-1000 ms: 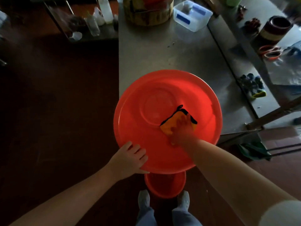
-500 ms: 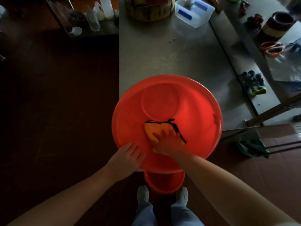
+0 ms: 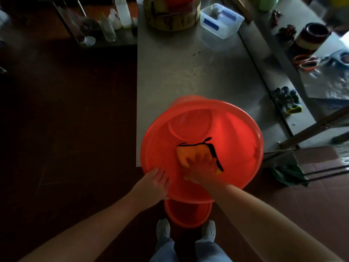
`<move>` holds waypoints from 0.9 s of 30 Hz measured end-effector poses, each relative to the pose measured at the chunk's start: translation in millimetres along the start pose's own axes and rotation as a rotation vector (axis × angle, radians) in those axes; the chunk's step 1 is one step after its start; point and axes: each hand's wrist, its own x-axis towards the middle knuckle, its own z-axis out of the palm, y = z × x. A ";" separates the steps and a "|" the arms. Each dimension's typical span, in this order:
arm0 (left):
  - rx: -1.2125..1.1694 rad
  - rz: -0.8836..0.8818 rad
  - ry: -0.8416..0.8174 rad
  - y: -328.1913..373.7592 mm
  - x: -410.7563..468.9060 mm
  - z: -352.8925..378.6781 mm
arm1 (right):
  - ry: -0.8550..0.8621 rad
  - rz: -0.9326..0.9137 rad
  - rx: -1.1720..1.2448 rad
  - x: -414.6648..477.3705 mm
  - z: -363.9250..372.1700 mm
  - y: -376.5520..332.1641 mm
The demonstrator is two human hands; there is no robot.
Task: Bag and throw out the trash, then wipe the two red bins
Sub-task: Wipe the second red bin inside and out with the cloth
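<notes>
Large red bin [image 3: 236, 129] sat on near edge of table [image 3: 188, 69], mouth tipped toward person. Right hand [image 3: 203, 167] inside, fingers spread flat, pressing orange cloth [image 3: 188, 151] on near wall. Bin's base lay ahead of fingertips, away from body. Left hand [image 3: 153, 183] nearer rim, fingers curled over it. Smaller red bin [image 3: 187, 214] waited between feet.

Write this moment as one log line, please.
step: wiping big bin | right hand: presses cloth inside it | left hand: holds its rim | small bin: on floor below

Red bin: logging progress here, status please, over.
Left hand grips rim of large red bin. Right hand presses orange cloth inside it. Smaller red bin on floor below. Nothing obstructing.
</notes>
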 end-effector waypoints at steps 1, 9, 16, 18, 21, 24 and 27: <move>-0.001 -0.003 0.004 3.3 3.7 -2.3 | -0.032 0.005 0.080 -0.9 1.6 -12.2; -0.075 -0.042 -0.050 9.0 16.2 -18.6 | 0.126 -0.013 -0.005 -2.7 -6.4 2.5; -0.072 -0.031 -0.117 3.5 21.1 -33.2 | 0.194 -0.006 -0.203 4.6 -45.2 61.9; -0.071 -0.010 -0.097 4.9 24.4 -34.4 | 0.159 0.012 -0.212 -4.4 -41.0 54.7; -0.050 0.004 -0.090 4.1 26.6 -38.4 | 0.097 0.031 -0.110 -24.9 -21.9 24.2; -0.025 0.007 -0.100 3.8 26.2 -39.4 | 0.027 0.019 0.034 -36.9 -8.9 -4.1; -0.020 0.041 -0.092 3.9 21.9 -34.5 | 0.024 -0.019 0.063 -40.3 -3.0 -4.4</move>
